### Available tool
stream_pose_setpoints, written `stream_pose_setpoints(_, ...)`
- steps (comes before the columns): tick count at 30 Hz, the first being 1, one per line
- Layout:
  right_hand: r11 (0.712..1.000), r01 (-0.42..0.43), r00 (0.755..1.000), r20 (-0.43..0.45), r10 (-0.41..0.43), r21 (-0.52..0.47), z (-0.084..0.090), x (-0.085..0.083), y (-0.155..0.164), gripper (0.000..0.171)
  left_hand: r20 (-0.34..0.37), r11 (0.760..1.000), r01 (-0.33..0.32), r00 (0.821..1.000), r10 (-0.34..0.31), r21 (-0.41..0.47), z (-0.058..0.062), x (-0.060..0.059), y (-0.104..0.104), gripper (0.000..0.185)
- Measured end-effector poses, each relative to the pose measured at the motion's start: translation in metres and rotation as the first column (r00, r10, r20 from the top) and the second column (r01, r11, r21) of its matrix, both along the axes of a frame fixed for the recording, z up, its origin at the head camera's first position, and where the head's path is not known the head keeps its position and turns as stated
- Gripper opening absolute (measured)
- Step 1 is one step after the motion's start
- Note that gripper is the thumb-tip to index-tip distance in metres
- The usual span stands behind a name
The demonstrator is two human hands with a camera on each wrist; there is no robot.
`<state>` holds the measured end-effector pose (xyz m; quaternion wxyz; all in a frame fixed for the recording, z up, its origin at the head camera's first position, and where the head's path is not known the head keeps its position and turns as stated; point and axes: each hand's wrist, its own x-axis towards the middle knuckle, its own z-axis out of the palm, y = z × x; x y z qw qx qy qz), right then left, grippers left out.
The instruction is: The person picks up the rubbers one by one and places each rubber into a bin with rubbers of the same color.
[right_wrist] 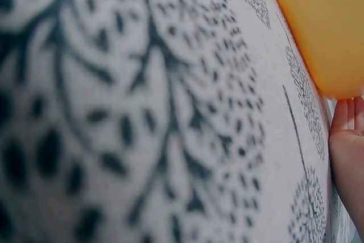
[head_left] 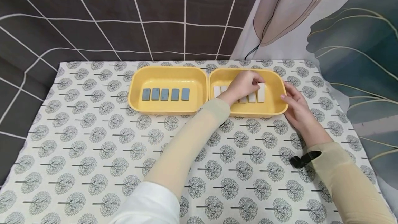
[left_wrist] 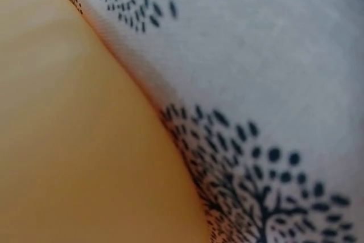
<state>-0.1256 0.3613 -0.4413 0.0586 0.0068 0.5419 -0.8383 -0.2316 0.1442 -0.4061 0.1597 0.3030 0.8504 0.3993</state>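
Observation:
Two yellow trays sit side by side at the back of the table. The left tray [head_left: 136, 89] holds a row of several blue-grey tiles [head_left: 164, 94]. In the right tray [head_left: 275, 108] several white tiles [head_left: 217, 91] stand in a row. My left hand [head_left: 245, 84] reaches across into this tray and pinches the top of the rightmost white tile [head_left: 261, 93]. It hides the middle tiles. My right hand [head_left: 293, 101] lies flat against the right tray's outer right rim with straight fingers. The right wrist view shows its fingertips [right_wrist: 347, 135] below the tray corner [right_wrist: 330, 27].
A tablecloth [head_left: 93, 155] printed with small trees covers the table; its near half holds only my forearms. A dark quilted cloth [head_left: 124, 16] hangs behind, and a leaf-print curtain [head_left: 342, 27] at the right. The left wrist view shows only the tray wall [left_wrist: 74, 157] and cloth.

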Motion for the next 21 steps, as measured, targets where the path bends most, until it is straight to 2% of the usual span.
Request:
stream_pose_setpoints(13,1.0,0.0,1.0,-0.015,0.0,-0.02,-0.0011,-0.0012,-0.0001,0.056,-0.022,0.999,0.007,1.0,-0.008,-0.054,-0.0034,-0.0011,0.0016,0.038)
stream_pose_setpoints(21,1.0,0.012,1.0,0.008,-0.011,-0.023,-0.0004,-0.0006,-0.0002,0.056,-0.034,0.995,0.021,0.999,-0.024,-0.098,-0.0057,-0.002,0.004,0.041)
